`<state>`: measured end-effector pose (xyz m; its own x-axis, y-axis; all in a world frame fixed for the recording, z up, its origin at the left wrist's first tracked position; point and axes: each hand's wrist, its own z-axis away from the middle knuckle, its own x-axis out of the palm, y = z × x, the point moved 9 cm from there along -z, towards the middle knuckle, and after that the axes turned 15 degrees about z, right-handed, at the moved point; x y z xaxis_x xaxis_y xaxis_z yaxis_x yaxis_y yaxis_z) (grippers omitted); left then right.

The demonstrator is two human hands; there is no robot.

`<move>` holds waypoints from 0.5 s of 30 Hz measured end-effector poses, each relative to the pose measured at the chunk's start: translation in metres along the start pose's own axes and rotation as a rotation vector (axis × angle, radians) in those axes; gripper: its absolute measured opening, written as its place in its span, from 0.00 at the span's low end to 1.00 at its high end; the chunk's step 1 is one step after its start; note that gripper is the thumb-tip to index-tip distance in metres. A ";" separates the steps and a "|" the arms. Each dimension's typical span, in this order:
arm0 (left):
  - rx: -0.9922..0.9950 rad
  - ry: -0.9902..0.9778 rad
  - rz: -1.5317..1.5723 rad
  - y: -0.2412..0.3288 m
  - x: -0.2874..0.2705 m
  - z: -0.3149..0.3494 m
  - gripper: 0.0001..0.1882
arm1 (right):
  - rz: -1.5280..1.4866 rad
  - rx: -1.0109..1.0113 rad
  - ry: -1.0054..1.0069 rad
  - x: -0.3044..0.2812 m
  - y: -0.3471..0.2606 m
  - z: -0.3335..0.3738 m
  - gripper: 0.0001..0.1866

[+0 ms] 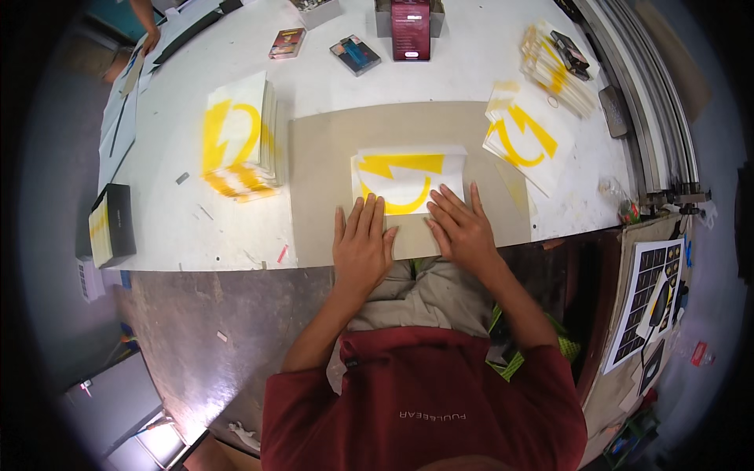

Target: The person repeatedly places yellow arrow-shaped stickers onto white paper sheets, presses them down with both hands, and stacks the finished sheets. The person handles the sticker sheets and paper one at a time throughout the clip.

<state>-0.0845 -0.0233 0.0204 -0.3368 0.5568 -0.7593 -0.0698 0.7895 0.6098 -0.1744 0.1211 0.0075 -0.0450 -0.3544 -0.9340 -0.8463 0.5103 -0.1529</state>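
Note:
A white sheet with a yellow printed shape (400, 182) lies on the grey-beige board (330, 149) in front of me. My left hand (364, 239) rests flat at its near left corner, fingers stretched out. On the near right part of the sheet, the fingertips of my right hand (463, 228) press down, spread apart. Neither hand grips anything. To the left stands a thick stack of similar yellow-and-white pieces (239, 141). On the right, more such sheets (522, 137) lie fanned out.
At the far right, another pile of printed pieces (558, 71) carries a small dark box (571, 55). A dark red phone (411, 31) leans at the back, near two small packs (355, 55). A black box (114, 224) sits at the left edge. Metal rails (652, 102) run along the right; another person's hand (149, 39) shows far left.

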 end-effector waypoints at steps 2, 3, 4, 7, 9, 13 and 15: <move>0.008 0.017 -0.004 -0.003 -0.001 0.002 0.26 | 0.037 0.061 0.034 -0.003 -0.011 -0.005 0.24; 0.010 0.036 0.003 0.002 0.006 -0.003 0.26 | 0.117 0.091 0.017 -0.012 -0.013 -0.011 0.23; 0.015 0.036 -0.023 0.003 0.004 -0.004 0.25 | 0.165 0.137 0.013 -0.017 -0.028 -0.021 0.23; 0.015 0.017 -0.090 0.005 -0.001 -0.006 0.25 | 0.233 0.196 0.013 -0.010 -0.046 -0.034 0.23; 0.011 0.014 -0.113 0.005 -0.005 -0.007 0.24 | 0.205 0.203 0.030 -0.012 -0.044 -0.029 0.22; -0.042 0.039 -0.160 -0.006 -0.017 -0.004 0.24 | 0.231 0.258 0.037 -0.027 -0.012 -0.013 0.21; -0.069 0.050 -0.184 -0.017 -0.025 0.001 0.23 | 0.279 0.332 0.042 -0.037 0.015 0.003 0.20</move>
<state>-0.0737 -0.0507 0.0286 -0.3589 0.3902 -0.8479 -0.1977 0.8560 0.4776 -0.1834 0.1445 0.0391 -0.2752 -0.1950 -0.9414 -0.5826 0.8127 0.0020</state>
